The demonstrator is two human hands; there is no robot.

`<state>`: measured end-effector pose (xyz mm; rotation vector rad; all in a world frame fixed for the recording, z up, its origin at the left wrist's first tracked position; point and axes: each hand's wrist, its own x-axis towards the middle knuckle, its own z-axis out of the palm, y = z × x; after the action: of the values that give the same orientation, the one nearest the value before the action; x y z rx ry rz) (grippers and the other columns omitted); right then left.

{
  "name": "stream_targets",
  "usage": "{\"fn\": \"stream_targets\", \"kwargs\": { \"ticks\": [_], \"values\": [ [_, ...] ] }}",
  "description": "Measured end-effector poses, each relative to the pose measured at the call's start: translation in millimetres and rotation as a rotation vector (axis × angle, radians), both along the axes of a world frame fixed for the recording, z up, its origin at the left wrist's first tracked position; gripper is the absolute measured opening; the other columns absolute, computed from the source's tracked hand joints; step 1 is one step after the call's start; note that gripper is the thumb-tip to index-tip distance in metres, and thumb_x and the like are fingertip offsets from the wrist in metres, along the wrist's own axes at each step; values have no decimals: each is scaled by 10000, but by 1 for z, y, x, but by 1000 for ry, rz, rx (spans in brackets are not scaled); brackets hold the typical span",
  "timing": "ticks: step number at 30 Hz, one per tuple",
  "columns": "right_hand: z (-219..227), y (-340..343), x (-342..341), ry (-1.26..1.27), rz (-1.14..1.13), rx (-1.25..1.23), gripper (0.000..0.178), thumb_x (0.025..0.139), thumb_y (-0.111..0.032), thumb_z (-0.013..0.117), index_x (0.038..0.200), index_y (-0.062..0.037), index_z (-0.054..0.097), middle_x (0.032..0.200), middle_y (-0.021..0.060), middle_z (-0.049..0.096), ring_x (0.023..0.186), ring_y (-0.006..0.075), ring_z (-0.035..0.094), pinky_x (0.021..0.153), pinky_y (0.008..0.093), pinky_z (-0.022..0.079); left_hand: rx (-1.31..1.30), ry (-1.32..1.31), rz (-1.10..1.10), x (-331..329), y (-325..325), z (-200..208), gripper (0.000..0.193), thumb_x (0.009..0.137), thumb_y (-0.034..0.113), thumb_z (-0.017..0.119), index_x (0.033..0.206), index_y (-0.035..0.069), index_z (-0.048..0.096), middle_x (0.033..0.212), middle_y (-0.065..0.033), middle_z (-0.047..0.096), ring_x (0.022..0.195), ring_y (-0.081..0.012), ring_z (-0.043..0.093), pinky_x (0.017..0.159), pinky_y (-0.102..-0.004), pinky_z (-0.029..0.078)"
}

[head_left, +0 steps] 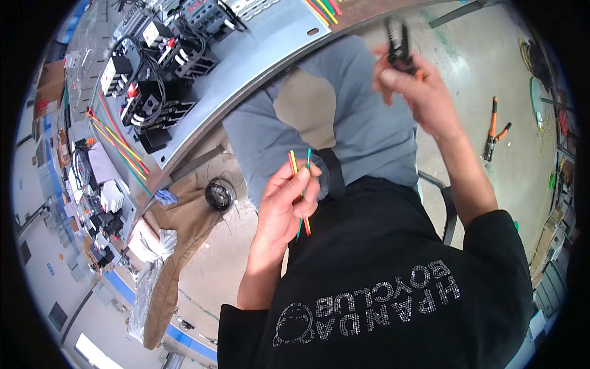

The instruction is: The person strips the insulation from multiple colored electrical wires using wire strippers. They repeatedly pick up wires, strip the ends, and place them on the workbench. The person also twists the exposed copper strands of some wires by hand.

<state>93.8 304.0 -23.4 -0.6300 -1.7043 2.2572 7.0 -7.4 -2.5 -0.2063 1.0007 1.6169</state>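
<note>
Pinched in my left hand [289,197], above my lap, are a few short coloured wires [294,162]: red, yellow and green. Their ends stick out above and below the fingers. My right hand [415,86] is raised to the far right, closed around a wire stripper [399,48] with a dark toothed head and orange on its handles. The tool and the hand are slightly blurred. A wide gap separates the stripper from the wires.
A metal panel [258,52] carrying black electrical switchgear [157,92] lies ahead on the left. Bundles of coloured wires [120,144] rest beside it. Orange-handled cutters [493,130] lie on the floor at right. A coil of black wire [219,194] sits left of my legs.
</note>
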Motion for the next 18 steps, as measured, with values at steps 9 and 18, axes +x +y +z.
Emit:
{"fn": "stream_targets", "kwargs": {
  "ticks": [9,18],
  "values": [
    [6,-88,-22,124,488,-141,605,933,-60,793,1514,-43,622,989,-51,585,925,43,537,818,221,453,34,56,-39,-3,9,6,187,1133,195,592,1177,31,669,761,5,546,557,-33,344,494,-211,254],
    [4,-4,-30,7,4,47,473,993,-223,764,1414,-36,652,984,-49,616,829,45,555,726,223,470,-9,67,-75,-5,0,3,248,1135,206,566,1227,-5,658,742,-20,550,559,-37,354,503,-208,267]
  ]
}}
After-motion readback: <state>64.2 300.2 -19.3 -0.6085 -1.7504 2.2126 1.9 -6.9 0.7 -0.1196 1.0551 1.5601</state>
